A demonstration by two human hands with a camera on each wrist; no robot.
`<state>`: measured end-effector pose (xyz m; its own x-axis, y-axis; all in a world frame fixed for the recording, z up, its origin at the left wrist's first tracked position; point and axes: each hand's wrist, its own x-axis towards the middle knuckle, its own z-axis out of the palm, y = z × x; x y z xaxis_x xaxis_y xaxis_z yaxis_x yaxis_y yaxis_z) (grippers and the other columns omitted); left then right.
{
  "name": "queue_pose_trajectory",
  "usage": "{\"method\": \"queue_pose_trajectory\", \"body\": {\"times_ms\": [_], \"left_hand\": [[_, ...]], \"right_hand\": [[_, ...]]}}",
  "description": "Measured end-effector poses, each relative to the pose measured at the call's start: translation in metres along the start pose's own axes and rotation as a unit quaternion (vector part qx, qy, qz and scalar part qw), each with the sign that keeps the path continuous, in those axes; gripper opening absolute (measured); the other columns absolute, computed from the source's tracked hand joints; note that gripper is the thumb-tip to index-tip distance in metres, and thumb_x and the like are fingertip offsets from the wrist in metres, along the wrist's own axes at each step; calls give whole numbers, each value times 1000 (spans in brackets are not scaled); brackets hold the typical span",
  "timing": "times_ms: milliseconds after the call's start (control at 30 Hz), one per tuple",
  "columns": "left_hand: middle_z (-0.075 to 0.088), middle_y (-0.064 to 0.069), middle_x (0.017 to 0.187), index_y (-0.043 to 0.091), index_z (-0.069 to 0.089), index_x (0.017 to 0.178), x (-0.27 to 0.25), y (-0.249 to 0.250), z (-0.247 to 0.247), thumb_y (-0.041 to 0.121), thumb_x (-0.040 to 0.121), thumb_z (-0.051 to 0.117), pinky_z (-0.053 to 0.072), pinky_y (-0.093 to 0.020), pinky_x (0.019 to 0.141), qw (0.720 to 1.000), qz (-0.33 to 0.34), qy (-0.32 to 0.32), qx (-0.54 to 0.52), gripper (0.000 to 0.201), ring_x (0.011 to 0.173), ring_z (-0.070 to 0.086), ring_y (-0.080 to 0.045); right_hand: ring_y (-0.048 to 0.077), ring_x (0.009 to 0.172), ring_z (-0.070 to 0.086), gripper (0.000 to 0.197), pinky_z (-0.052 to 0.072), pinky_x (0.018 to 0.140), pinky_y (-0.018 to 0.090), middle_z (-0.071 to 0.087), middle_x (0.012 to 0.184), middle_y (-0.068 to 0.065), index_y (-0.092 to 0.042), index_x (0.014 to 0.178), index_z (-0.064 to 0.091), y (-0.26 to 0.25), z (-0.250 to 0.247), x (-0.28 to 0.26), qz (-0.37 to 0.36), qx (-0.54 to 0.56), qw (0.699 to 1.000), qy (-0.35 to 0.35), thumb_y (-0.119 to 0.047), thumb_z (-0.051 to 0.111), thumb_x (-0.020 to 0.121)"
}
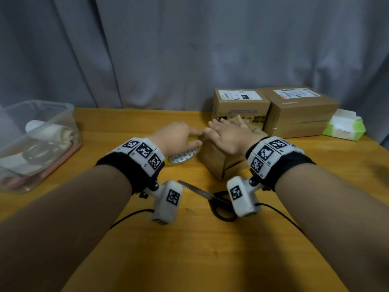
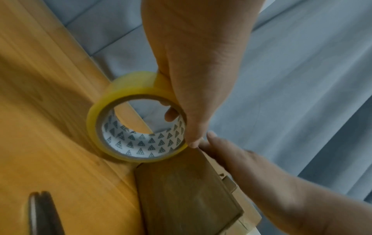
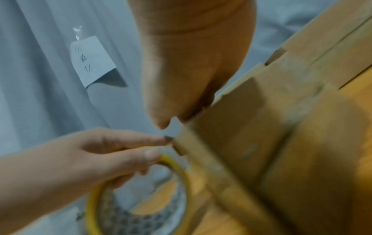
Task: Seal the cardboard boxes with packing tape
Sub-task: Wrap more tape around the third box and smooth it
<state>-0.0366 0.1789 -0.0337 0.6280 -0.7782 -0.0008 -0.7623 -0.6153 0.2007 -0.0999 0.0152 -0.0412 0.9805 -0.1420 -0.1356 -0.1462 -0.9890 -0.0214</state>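
A small brown cardboard box [image 1: 217, 163] stands mid-table, turned corner-on to me. My right hand [image 1: 223, 132] lies flat on its top with straight fingers, seen from below in the right wrist view as my right hand [image 3: 191, 66] against the box [image 3: 261, 143]. My left hand [image 1: 185, 137] grips a roll of clear yellowish packing tape [image 1: 185, 158] right beside the box's left corner. In the left wrist view the tape roll [image 2: 136, 127] stands on edge against the box [image 2: 181, 198], with one finger inside its core and my left hand [image 2: 193, 82] over its rim. Both hands' fingertips nearly meet.
Black-handled scissors [image 1: 203, 193] lie on the wooden table [image 1: 189, 249] just in front of the box. Two larger labelled boxes [image 1: 240, 106] [image 1: 299, 111] stand at the back right, with a green tissue pack [image 1: 343, 128] beside them. A clear plastic bin [image 1: 35, 142] sits at the left.
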Motion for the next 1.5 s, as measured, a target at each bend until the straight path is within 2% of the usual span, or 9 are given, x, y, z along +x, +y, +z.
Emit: {"method": "queue_pose_trajectory", "body": {"times_ms": [133, 267, 367, 733, 933, 1100, 1200, 1367, 1500], "left_hand": [[62, -9, 113, 18, 55, 126, 7, -5, 7, 41, 88, 60, 43, -39, 91, 999, 11, 2, -46, 45, 107, 55, -28], [57, -1, 96, 16, 43, 121, -3, -19, 19, 39, 80, 72, 40, -28, 68, 989, 7, 65, -132, 54, 89, 54, -20], [57, -3, 116, 21, 50, 122, -12, -29, 22, 40, 82, 69, 40, -27, 84, 983, 15, 89, -158, 48, 108, 52, -20], [44, -11, 125, 32, 42, 140, -6, -12, 5, 46, 93, 49, 42, -32, 93, 996, -18, -78, 44, 50, 105, 51, -25], [42, -14, 126, 32, 37, 143, 0, -5, 10, 45, 95, 46, 41, -33, 92, 994, -13, -81, 66, 51, 107, 52, -27], [45, -13, 134, 18, 38, 142, -13, -20, 17, 45, 88, 59, 40, -31, 95, 998, -28, 29, -41, 63, 118, 50, -27], [56, -7, 109, 17, 50, 122, -20, -25, 19, 41, 85, 64, 38, -30, 75, 995, -14, 63, -78, 46, 103, 53, -25], [55, -3, 96, 15, 55, 114, -12, -17, 2, 35, 87, 64, 33, -29, 69, 1000, -3, 12, 3, 35, 95, 48, -21], [55, -4, 114, 22, 54, 122, -14, -23, 6, 39, 85, 64, 44, -34, 82, 996, -17, -53, 75, 41, 107, 49, -23]], "right_hand": [[18, 149, 0, 57, -8, 119, 46, 7, 162, 0, -22, 154, 14, -16, -2, 16, 17, 91, 996, -5, -45, 5, 103], [18, 149, -3, 55, -6, 119, 46, 4, 162, -2, -27, 154, 12, -10, 8, 20, 33, 94, 995, -6, -46, 7, 103], [18, 149, -4, 54, -6, 119, 46, 3, 162, -4, -28, 154, 10, -10, 11, 18, 37, 85, 996, 4, -45, 10, 103], [19, 149, -2, 59, -6, 119, 48, 6, 162, -1, -27, 154, 11, -11, 14, 22, 39, 69, 997, 18, -52, 12, 101], [24, 149, 0, 56, -1, 120, 47, 4, 162, 4, -18, 155, 10, -25, 10, 28, 77, 29, 997, -1, -40, 18, 104], [27, 149, 3, 53, 2, 120, 46, 8, 161, 9, -8, 153, 13, -37, 14, 39, 113, -4, 994, 8, -21, 27, 103], [27, 148, 6, 53, 3, 119, 46, 13, 160, 9, -7, 151, 20, -35, 15, 39, 109, 4, 994, 18, -30, 29, 104], [26, 148, 5, 54, 3, 119, 45, 16, 160, 8, -10, 149, 26, -32, 12, 38, 102, 15, 995, 15, -39, 26, 104], [28, 148, 6, 50, 3, 120, 47, 17, 159, 10, -16, 147, 32, -30, 16, 34, 83, 27, 996, 29, -38, 24, 104]]}}
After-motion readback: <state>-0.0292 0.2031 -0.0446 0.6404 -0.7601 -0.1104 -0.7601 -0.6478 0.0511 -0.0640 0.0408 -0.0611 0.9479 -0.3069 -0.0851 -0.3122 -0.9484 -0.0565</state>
